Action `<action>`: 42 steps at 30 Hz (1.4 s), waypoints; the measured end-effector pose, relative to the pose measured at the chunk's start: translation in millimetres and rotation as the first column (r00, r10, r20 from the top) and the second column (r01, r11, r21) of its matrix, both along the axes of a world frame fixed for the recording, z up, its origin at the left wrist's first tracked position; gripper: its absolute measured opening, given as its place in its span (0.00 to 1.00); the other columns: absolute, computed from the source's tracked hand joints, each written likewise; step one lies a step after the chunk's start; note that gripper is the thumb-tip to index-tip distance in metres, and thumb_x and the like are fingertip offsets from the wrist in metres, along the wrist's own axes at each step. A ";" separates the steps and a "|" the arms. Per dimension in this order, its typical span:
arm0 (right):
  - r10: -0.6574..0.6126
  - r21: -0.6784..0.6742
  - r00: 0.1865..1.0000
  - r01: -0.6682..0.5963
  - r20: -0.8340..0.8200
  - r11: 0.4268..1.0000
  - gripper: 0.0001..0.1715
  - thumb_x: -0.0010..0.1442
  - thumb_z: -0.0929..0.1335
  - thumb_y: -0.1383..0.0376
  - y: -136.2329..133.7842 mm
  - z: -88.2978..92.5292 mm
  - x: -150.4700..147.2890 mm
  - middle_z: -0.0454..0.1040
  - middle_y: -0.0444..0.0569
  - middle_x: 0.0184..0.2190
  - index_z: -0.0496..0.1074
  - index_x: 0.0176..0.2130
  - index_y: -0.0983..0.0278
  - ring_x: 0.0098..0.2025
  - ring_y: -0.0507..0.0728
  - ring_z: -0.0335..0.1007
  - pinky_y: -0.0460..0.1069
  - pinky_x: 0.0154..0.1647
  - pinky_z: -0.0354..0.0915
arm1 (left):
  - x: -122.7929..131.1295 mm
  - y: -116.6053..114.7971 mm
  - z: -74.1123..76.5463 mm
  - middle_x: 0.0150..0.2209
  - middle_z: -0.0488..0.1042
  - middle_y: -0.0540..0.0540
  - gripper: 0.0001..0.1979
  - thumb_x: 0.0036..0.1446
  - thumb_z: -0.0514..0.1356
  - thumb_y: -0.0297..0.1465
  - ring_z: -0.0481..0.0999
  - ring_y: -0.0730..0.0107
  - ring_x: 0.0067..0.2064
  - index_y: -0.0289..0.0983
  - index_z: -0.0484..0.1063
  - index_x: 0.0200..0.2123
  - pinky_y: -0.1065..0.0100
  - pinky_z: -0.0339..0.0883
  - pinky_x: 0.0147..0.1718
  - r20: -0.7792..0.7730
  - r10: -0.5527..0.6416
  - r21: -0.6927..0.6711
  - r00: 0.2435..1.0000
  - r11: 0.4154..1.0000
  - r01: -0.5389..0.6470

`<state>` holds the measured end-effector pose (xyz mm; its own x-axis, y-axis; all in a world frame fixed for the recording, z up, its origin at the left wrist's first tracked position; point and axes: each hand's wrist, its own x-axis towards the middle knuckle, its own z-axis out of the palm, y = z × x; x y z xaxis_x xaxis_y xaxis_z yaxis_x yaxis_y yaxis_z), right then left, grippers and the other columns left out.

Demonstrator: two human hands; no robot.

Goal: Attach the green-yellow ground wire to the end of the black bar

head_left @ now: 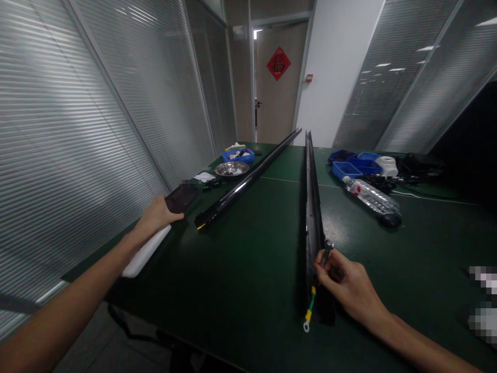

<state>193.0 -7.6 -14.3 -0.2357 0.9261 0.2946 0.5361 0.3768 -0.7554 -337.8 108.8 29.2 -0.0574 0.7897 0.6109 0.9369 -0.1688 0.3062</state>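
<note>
My left hand (158, 213) is closed on the near end of a dark, flat, rectangular thing (182, 198) at the table's left edge. Under that wrist lies a long white block (147, 252). A long black rail (312, 202) with a channel along it runs away from me. Beside its near end, my right hand (345, 277) pinches a small metal tool (328, 248), its shiny head sticking up; the fingers hide the rest. From this rail end comes a green-and-yellow wire (311, 302) with a ring terminal (306, 326). A second black rail (248, 181) lies to the left.
On the green table (252, 264), a metal bowl (232, 169) and a blue tray (238, 156) of small parts stand far left. Several blue bins (347, 170), a plastic bottle (373, 196), a black mouse (389, 220) and dark cables (382, 184) lie on the right.
</note>
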 end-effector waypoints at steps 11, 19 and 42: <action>0.022 -0.048 0.997 -0.025 -0.069 0.999 0.14 0.71 0.65 0.55 -2.1 0.2 1.9 0.74 0.44 0.28 0.71 0.38 0.61 0.26 0.54 0.72 0.47 0.26 0.69 | 73.6 -34.5 28.9 0.61 0.69 0.33 0.45 0.52 0.72 0.41 0.73 0.38 0.59 0.30 0.57 0.66 0.43 0.72 0.57 0.012 0.167 0.040 0.986 0.985 -0.167; 0.071 -0.068 0.996 -0.075 -0.060 0.995 0.12 0.71 0.65 0.55 -3.6 -3.5 3.6 0.73 0.42 0.27 0.71 0.39 0.61 0.24 0.53 0.71 0.46 0.24 0.67 | 87.7 -47.3 23.3 0.62 0.67 0.33 0.46 0.51 0.72 0.38 0.72 0.38 0.61 0.35 0.55 0.68 0.42 0.73 0.55 -0.013 0.087 0.233 0.996 0.969 -0.081; 0.029 -0.060 1.000 -0.029 -0.013 0.998 0.13 0.69 0.67 0.54 -1.6 -8.8 4.5 0.73 0.44 0.26 0.72 0.39 0.61 0.25 0.55 0.73 0.47 0.24 0.70 | 138.0 -84.0 35.6 0.66 0.63 0.36 0.52 0.51 0.73 0.39 0.70 0.41 0.63 0.40 0.49 0.72 0.41 0.73 0.58 -0.019 -0.034 0.362 0.999 0.931 0.039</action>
<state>197.5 -9.2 -23.1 -0.2593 0.9351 0.2417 0.5163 0.3457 -0.7835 -199.8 24.8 64.8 -0.0232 0.5158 0.8564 0.9313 -0.3003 0.2061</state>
